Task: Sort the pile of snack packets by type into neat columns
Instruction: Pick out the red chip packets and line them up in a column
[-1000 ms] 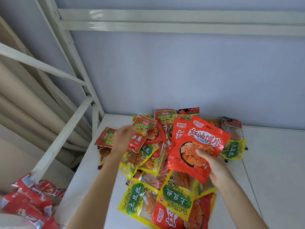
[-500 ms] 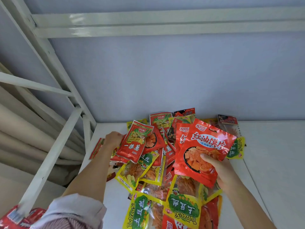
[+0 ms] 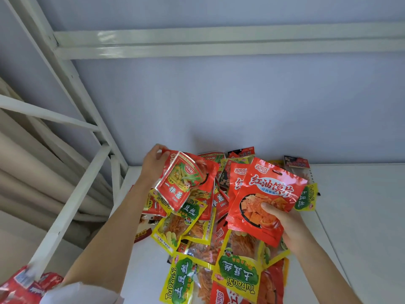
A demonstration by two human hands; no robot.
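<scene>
- We see a white bench [image 3: 361, 216] set against a pale wall [image 3: 219, 102], its far edge meeting the wall and its left edge running beside a white metal frame [image 3: 72, 198].
- The right side of the bench, beyond a seam in its surface, lies bare and gives room to move; a narrower bare strip runs along the left edge, beside our left forearm.
- The pile of snack packets [image 3: 203, 238] covers the middle of the bench from the far edge toward the near edge, the packets overlapping at all angles: yellow-and-green potato-shred packets [image 3: 238, 277] nearest us, red ones further back.
- Our left hand [image 3: 153, 163] is raised over the far left part of the pile, fingers curled round the top edge of a red scallion-snack packet [image 3: 179, 183], which hangs tilted above the heap.
- Our right hand [image 3: 282, 220] grips a large red chili-crisp packet [image 3: 265, 200] by its lower right part, thumb across the front, holding it upright over the right side of the pile; a second packet of the same red kind sits just behind it.
- A small dark packet [image 3: 295, 162] lies at the far right end of the pile, near the wall.
- Off the bench, at the lower left, more red packets [image 3: 26, 286] show, blurred, past a white sleeve [image 3: 81, 295].
- Beige curtain folds [image 3: 28, 172] hang behind the frame on the left.
</scene>
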